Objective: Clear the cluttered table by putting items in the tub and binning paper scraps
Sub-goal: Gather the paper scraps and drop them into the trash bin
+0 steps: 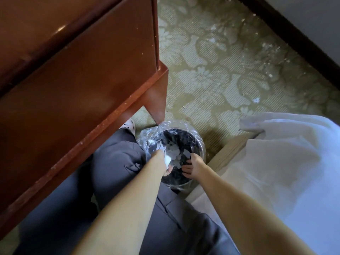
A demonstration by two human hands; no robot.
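Observation:
A small round black bin lined with a clear plastic bag stands on the carpet by the table leg. Several white paper scraps lie inside it. My left hand reaches over the bin's near left rim, closed on white paper scraps. My right hand hovers over the near right side of the bin, fingers curled downward; I cannot tell whether it holds anything. The tub is out of sight.
The reddish wooden table fills the upper left, its leg right beside the bin. A bed with white sheets is on the right. Patterned green carpet has small paper bits scattered on it. My grey-trousered knees are below.

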